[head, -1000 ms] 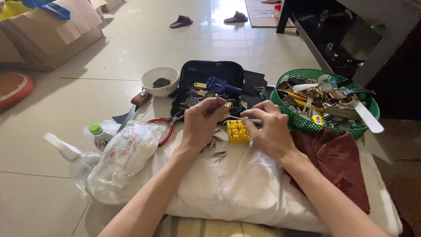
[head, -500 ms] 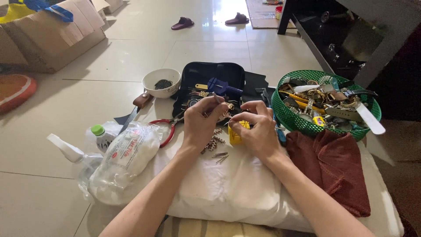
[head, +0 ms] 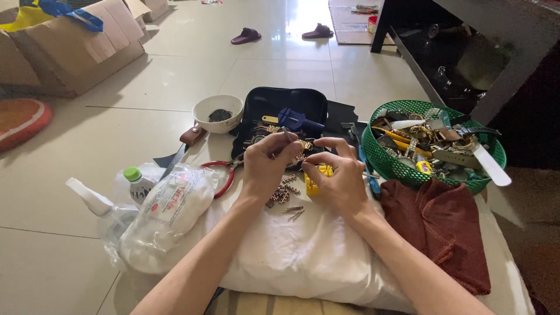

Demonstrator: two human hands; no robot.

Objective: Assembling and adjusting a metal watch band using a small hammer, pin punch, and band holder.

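Left hand (head: 265, 166) pinches a gold metal watch band (head: 298, 153) at its fingertips, fingers curled tight around it. Right hand (head: 340, 178) is closed over a small yellow block (head: 313, 182), thumb and forefinger narrow on it; can't tell whether it also holds a tool, something thin sticks out on its right side but it's too small to read. Both hands sit close together, nearly touching, over the far edge of a white cloth bundle (head: 291, 256).

Band hangs between the hands, just in front of the open black tool case (head: 284, 114). Loose links (head: 282, 191) and thin pins (head: 294, 213) lie on the white cloth right under the hands.

Room: tight. Left of the left hand, red-handled pliers (head: 221, 175), then a plastic bag (head: 166, 216) with a green-capped bottle (head: 137, 184) and a spray nozzle (head: 90, 198) beside it. Right of the right hand, a green mesh basket (head: 402, 169) full of watches and tools, near the knuckles; a dark red cloth (head: 449, 227) lies below it, beside the right forearm. Beyond the case, a white bowl (head: 217, 114) with dark bits in it.

Open floor only further out: bare tiles to the far left and ahead, cardboard box (head: 70, 52) and slippers (head: 245, 36) well apart. Dark table (head: 496, 46) closes off the upper right.
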